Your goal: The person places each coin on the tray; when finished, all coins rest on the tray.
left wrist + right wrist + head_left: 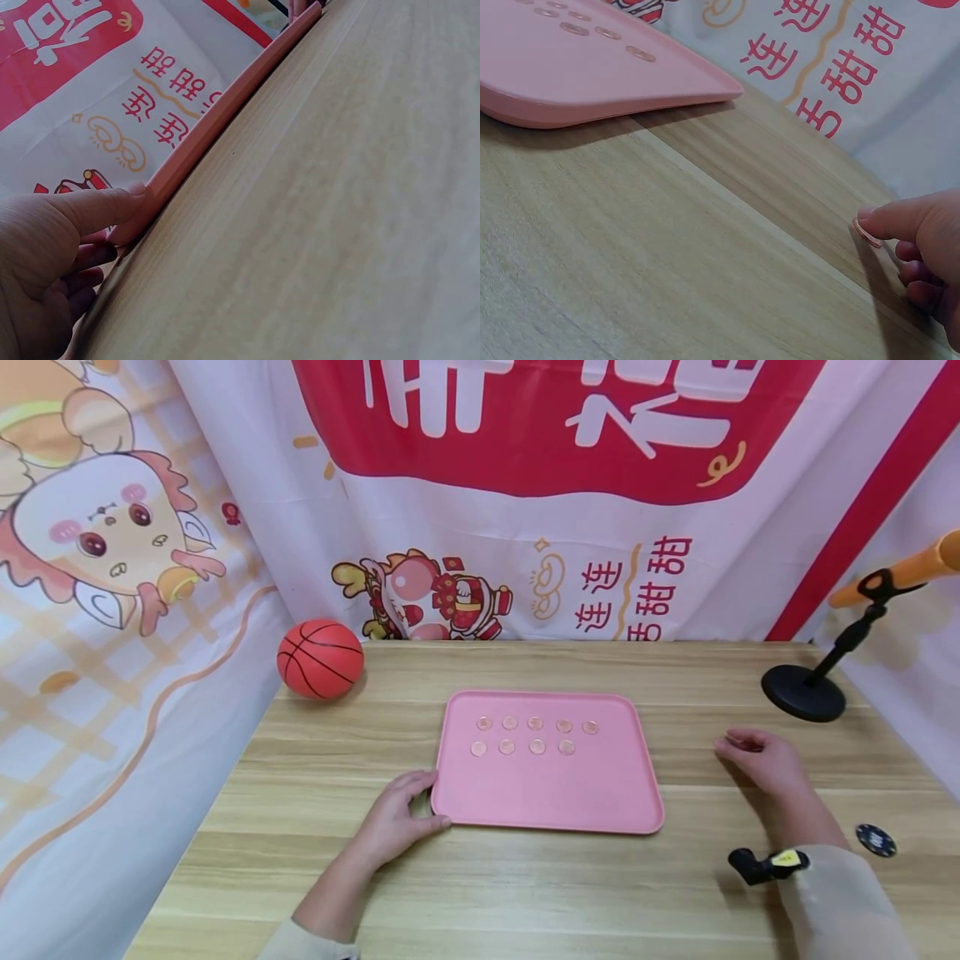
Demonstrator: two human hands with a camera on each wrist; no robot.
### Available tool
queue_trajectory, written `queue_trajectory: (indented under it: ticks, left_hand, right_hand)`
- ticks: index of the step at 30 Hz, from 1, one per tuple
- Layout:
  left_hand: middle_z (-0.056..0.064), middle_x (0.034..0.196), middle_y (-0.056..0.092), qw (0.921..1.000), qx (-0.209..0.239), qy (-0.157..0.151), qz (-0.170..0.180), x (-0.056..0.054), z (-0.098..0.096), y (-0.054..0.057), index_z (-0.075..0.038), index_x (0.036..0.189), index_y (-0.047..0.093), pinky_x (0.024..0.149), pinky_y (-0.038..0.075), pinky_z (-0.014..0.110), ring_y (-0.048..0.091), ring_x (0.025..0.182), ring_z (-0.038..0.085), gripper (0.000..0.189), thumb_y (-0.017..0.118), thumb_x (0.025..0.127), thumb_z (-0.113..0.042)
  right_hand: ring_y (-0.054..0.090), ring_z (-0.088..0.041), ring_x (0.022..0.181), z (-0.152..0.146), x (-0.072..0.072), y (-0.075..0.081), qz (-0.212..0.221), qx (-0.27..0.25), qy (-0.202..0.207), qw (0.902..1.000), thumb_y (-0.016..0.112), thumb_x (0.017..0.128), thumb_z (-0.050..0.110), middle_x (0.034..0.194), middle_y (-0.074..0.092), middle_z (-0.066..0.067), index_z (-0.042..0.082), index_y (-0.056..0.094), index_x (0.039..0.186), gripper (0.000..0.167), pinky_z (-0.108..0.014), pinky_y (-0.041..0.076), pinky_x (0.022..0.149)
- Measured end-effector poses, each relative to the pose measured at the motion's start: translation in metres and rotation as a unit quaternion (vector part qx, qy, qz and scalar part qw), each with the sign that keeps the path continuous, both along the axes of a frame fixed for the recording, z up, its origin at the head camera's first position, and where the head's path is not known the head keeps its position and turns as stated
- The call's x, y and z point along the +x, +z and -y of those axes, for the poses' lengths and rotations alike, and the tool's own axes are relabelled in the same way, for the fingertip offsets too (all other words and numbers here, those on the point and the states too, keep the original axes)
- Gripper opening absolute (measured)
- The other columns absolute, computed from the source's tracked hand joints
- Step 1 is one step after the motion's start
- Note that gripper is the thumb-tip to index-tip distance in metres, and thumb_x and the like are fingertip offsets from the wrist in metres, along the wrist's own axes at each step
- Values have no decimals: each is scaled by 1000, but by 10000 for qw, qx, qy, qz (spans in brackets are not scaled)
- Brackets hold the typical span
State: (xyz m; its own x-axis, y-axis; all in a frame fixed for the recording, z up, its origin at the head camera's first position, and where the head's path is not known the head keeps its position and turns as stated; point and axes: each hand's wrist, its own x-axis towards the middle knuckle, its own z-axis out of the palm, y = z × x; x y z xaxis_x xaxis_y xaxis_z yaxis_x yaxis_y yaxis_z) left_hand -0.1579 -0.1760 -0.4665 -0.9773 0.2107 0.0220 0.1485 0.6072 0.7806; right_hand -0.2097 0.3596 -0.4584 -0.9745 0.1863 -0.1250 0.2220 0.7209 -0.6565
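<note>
A pink tray [543, 793] lies on the wooden table, with several copper-coloured coins [536, 724] laid out on it in two rows. My left hand [397, 818] grips the tray's near left corner, thumb along the front rim and fingers at the left side. To the right of the tray, low over the table, my right hand [770, 766] pinches one coin [867, 233] between thumb and fingers; in the right wrist view this coin is tilted, close to the tabletop. The other fingers of that hand are curled in.
A red toy basketball [321, 659] sits at the table's back left. On the right, a black round-based stand [804, 693] holds an orange tube [896, 568]. A dark round chip [876, 840] lies beside my right forearm. Printed cloth [465, 518] hangs behind the table.
</note>
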Motion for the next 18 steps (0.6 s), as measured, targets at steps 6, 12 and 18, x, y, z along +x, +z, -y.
queue_trajectory:
  ticks: [6,12,18]
  left_hand:
    - [17,140,55,10000,-1,-7,-10,0,0,0,-2,135,58,116,35,51,46,135,35,70,86,74,-22]
    - [18,139,55,10000,13,-21,1,0,0,1,-2,135,58,116,35,51,46,135,35,69,85,74,-21]
    - [19,139,55,10000,-19,-9,-27,0,0,1,-1,135,58,115,35,52,46,134,36,70,86,74,-22]
  right_hand:
    - [50,-47,117,-1,-2,2,191,231,135,9995,52,96,54,132,52,-34,-8,50,135,73,-58,43,95]
    - [50,-46,112,-1,-5,4,324,357,194,9986,52,97,50,129,53,-34,-8,54,130,66,-58,42,93]
    - [52,-43,104,-2,-7,4,339,420,244,9982,55,97,46,120,55,-33,-9,52,127,62,-53,44,87]
